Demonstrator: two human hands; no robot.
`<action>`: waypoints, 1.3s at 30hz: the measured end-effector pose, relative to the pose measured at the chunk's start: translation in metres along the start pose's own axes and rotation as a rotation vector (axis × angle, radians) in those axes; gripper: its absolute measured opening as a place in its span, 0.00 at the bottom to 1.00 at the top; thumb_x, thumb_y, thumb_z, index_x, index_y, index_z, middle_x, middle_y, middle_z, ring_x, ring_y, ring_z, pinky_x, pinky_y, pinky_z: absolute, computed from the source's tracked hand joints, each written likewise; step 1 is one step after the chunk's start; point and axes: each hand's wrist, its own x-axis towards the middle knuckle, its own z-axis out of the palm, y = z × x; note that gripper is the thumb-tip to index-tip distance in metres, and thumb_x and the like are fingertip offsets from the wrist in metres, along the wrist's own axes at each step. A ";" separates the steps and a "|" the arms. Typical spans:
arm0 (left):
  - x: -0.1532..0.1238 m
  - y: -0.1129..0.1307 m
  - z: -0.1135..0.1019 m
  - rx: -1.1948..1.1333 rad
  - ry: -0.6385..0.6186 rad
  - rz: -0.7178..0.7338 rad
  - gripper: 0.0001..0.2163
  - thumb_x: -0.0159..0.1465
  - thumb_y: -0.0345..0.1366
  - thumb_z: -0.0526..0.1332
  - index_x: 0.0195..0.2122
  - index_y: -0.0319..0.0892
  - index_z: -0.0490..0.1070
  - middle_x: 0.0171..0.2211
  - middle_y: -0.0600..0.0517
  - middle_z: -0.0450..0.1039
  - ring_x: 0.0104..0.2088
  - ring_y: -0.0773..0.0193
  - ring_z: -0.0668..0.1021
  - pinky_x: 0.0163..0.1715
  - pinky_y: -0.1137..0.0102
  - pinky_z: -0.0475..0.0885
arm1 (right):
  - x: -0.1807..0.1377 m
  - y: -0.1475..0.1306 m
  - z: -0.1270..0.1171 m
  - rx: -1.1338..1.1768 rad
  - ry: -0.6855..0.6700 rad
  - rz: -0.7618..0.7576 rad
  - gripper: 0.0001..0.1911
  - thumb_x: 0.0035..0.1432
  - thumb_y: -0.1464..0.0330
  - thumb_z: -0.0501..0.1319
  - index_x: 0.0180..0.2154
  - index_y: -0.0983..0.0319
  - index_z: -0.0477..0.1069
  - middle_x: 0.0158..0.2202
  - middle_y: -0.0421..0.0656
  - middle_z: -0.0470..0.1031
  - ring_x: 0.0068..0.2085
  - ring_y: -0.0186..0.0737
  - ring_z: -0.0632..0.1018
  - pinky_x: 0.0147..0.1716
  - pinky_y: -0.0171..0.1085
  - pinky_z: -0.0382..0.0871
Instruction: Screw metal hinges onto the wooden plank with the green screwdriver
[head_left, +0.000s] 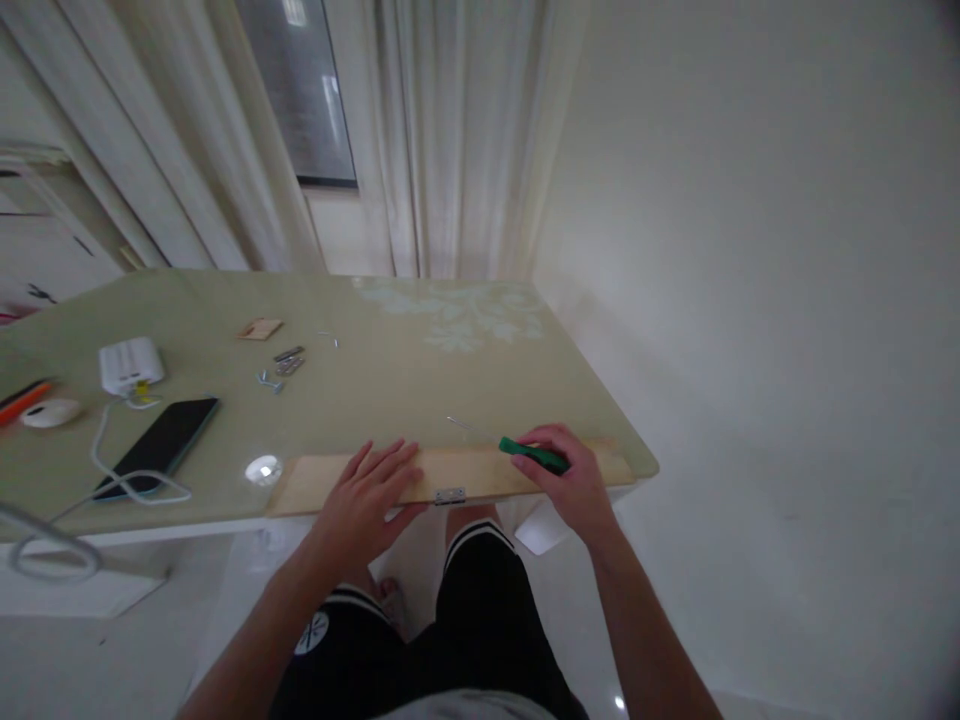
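Right grip (pixel 568 475) holds green-handled screwdriver (pixel 534 455), apparently; left grip (pixel 371 495) on board (pixel 476 468).

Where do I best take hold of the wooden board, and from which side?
Probably by the board's bare left end, coming from the left and pinching its two long edges. It is a long, narrow strip lying flat along the table's near edge, and that end is beyond the left hand and away from the hinge.
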 end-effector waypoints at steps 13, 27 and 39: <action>0.020 -0.015 -0.010 -0.189 -0.099 -0.052 0.13 0.63 0.48 0.72 0.43 0.49 0.77 0.58 0.47 0.79 0.54 0.51 0.80 0.52 0.58 0.73 | 0.004 -0.055 0.008 -0.003 0.018 -0.119 0.15 0.59 0.56 0.72 0.38 0.57 0.72 0.31 0.39 0.77 0.28 0.35 0.77 0.29 0.33 0.72; 0.020 -0.013 -0.007 -0.193 -0.090 -0.063 0.15 0.60 0.48 0.74 0.43 0.48 0.77 0.58 0.47 0.79 0.54 0.49 0.80 0.53 0.56 0.73 | 0.016 -0.069 0.027 -0.219 -0.121 -0.213 0.11 0.63 0.58 0.68 0.38 0.56 0.70 0.31 0.37 0.76 0.31 0.35 0.77 0.35 0.33 0.70; 0.021 -0.009 -0.012 -0.225 -0.158 -0.120 0.16 0.60 0.47 0.74 0.44 0.48 0.76 0.60 0.47 0.77 0.56 0.48 0.79 0.56 0.54 0.71 | 0.022 -0.077 0.028 -0.220 -0.155 -0.273 0.10 0.63 0.61 0.69 0.37 0.58 0.70 0.30 0.36 0.74 0.29 0.32 0.75 0.33 0.31 0.67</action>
